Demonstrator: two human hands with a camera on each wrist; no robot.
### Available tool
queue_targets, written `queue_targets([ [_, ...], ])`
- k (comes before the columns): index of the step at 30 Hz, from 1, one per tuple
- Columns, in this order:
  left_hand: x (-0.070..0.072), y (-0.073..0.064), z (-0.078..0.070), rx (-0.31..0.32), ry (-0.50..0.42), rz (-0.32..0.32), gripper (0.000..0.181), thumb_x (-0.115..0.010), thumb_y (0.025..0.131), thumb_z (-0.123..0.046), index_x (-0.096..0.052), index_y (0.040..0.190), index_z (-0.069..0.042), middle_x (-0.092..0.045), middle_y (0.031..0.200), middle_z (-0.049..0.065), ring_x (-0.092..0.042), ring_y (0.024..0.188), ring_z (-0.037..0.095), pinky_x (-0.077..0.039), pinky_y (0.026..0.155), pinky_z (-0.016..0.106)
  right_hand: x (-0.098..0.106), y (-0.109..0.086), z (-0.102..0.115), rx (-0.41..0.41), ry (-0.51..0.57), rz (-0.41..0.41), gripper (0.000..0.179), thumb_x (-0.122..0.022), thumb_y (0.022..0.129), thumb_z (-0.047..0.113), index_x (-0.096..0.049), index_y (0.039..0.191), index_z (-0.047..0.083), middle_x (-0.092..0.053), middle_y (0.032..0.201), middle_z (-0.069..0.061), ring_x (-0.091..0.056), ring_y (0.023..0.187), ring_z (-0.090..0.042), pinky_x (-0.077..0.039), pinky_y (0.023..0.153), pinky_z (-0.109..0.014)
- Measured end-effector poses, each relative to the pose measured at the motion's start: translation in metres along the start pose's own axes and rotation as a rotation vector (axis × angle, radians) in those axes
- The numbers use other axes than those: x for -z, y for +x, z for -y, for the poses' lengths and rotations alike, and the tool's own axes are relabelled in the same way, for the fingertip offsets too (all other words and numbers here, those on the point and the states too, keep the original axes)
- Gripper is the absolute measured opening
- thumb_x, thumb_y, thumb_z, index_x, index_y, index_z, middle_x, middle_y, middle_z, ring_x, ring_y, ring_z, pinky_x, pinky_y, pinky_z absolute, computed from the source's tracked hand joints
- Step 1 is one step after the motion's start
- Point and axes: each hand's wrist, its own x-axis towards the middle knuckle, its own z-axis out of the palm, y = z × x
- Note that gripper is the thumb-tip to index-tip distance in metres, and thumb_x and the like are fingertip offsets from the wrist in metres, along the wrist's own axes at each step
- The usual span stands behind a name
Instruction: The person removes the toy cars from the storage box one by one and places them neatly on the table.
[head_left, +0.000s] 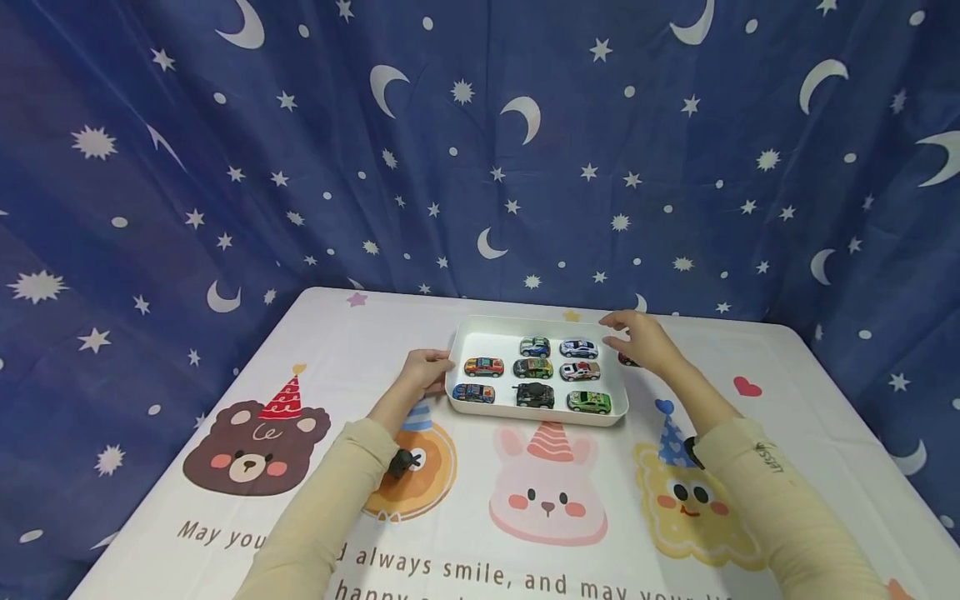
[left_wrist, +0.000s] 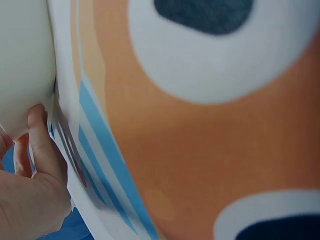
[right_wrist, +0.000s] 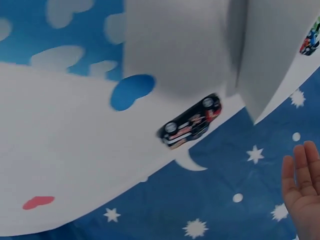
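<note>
A shallow white tray (head_left: 487, 333) on the table holds several small toy cars in rows. My left hand (head_left: 427, 370) grips its left wall; the left wrist view shows a fingertip (left_wrist: 37, 111) against the tray's rounded corner. Among the cars are a red-orange car (head_left: 483, 367), a blue car (head_left: 473, 393), a black tank-like vehicle (head_left: 535, 396) and a green car (head_left: 588, 402). By the tray's right rear corner, my right hand (head_left: 647, 340) is raised, thumb and fingers apart, holding nothing. A black-and-red toy car (right_wrist: 192, 122) sits on the table just outside the tray's right wall.
A white tablecloth (head_left: 255, 542) with printed cartoon faces and lettering covers the table. Behind it hangs a dark blue curtain (head_left: 450, 192) with moons and stars. The tray stands near the table's back edge.
</note>
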Motion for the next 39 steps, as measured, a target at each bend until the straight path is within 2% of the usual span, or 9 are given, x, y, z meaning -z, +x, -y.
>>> queue_targets([
  [6,-0.002,0.002,-0.002,-0.023,0.002,0.003,0.035,-0.061,0.089,-0.010,-0.059,0.124,-0.004,-0.063,0.118,0.019,-0.062,0.073,0.010,-0.057,0.060,0.018,-0.006,0.005,0.013,0.057,0.028,0.006,0.033,-0.062,0.089,0.006,-0.059,0.120,-0.005,-0.059,0.121,-0.024,-0.054,0.111,-0.039,-0.047,0.096,-0.054],
  [14,-0.003,0.004,-0.007,-0.024,0.033,-0.002,0.035,-0.061,0.089,-0.011,-0.061,0.123,-0.005,-0.062,0.119,0.015,-0.060,0.078,0.010,-0.055,0.059,0.016,-0.015,0.016,0.036,0.133,0.046,0.053,0.033,-0.063,0.089,0.007,-0.058,0.120,-0.004,-0.060,0.121,-0.023,-0.054,0.111,-0.039,-0.047,0.097,-0.052],
  [20,-0.003,0.002,-0.012,-0.020,0.012,0.012,0.034,-0.061,0.089,-0.010,-0.061,0.123,-0.005,-0.063,0.116,0.016,-0.058,0.071,0.008,-0.055,0.058,0.016,-0.018,0.028,0.057,0.140,0.046,0.080,0.035,-0.065,0.088,0.007,-0.058,0.121,-0.002,-0.060,0.123,-0.022,-0.055,0.112,-0.036,-0.047,0.099,-0.049],
  [25,-0.002,0.001,-0.011,-0.007,0.010,0.006,0.035,-0.061,0.089,-0.010,-0.061,0.123,-0.007,-0.064,0.115,0.015,-0.058,0.068,0.006,-0.054,0.056,0.016,-0.021,0.039,0.074,0.160,0.039,0.130,0.038,-0.066,0.088,0.010,-0.058,0.123,-0.002,-0.059,0.125,-0.020,-0.054,0.114,-0.036,-0.048,0.099,-0.048],
  [31,0.001,0.002,-0.006,-0.001,0.017,0.009,0.035,-0.061,0.089,-0.011,-0.060,0.124,-0.007,-0.062,0.120,0.016,-0.060,0.074,0.008,-0.056,0.059,0.017,-0.031,0.050,0.088,0.185,0.040,0.171,0.039,-0.066,0.088,0.014,-0.058,0.123,0.000,-0.059,0.126,-0.019,-0.055,0.114,-0.035,-0.049,0.097,-0.046],
  [39,0.005,0.002,-0.002,0.022,-0.016,0.034,0.036,-0.059,0.090,-0.009,-0.058,0.126,-0.004,-0.061,0.122,0.019,-0.065,0.082,0.014,-0.060,0.070,0.024,-0.051,0.059,0.094,0.188,0.045,0.223,0.042,-0.068,0.087,0.015,-0.057,0.124,-0.003,-0.059,0.123,-0.021,-0.057,0.111,-0.035,-0.050,0.096,-0.043],
])
